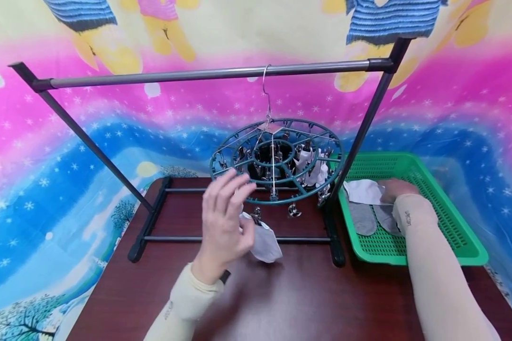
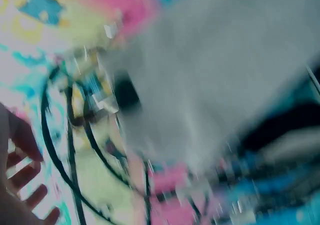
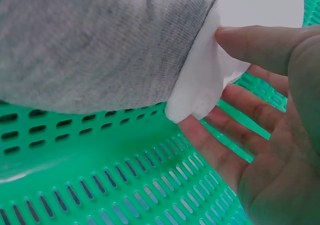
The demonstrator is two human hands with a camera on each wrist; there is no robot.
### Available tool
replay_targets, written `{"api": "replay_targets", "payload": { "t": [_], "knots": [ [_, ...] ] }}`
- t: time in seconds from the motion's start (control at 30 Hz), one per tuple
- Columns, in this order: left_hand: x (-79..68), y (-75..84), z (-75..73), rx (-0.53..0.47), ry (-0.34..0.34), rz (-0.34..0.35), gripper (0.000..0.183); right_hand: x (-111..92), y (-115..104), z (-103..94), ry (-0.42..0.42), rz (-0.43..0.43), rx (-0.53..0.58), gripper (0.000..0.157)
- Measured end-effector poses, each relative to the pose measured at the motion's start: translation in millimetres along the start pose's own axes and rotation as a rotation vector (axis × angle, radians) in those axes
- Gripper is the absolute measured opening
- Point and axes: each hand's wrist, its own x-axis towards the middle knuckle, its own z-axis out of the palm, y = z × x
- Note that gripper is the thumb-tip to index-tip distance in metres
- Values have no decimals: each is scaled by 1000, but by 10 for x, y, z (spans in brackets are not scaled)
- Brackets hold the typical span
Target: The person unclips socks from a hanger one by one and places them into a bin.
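Note:
My right hand [image 1: 398,189] is inside the green basket [image 1: 448,222]. Its thumb and fingers pinch the edge of a white sock [image 3: 200,80], beside grey sock fabric [image 3: 100,45]; in the head view two grey pieces [image 1: 362,219] lie below the white one. My left hand [image 1: 226,220] is raised at the near left edge of a round clip hanger [image 1: 234,175], fingers apart and holding nothing. Just beside it a pale grey sock [image 1: 265,244] hangs from a clip [image 1: 257,213]. That sock looms blurred in the left wrist view.
The hanger hooks over the bar [image 1: 213,73] of a dark metal rack standing on the reddish-brown table [image 1: 303,293]. White items [image 1: 309,166] and dark ones hang from its clips. The basket stands right of the rack's right leg [image 1: 334,237]. A patterned cloth lines the back.

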Motion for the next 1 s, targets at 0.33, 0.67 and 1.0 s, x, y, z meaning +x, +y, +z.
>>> {"api": "replay_targets", "payload": {
  "t": [0.33,0.67,1.0],
  "knots": [
    [-167,-425,-131,72,-200,-174,38,39,-22,33,-9,6,10,70],
    [-183,-417,-94,23,-146,-78,23,1,-21,-6,-12,9,29,73],
    [-161,-368,-74,-42,-157,16,26,-226,-197,-348,-3,-73,86,72]
  ]
}}
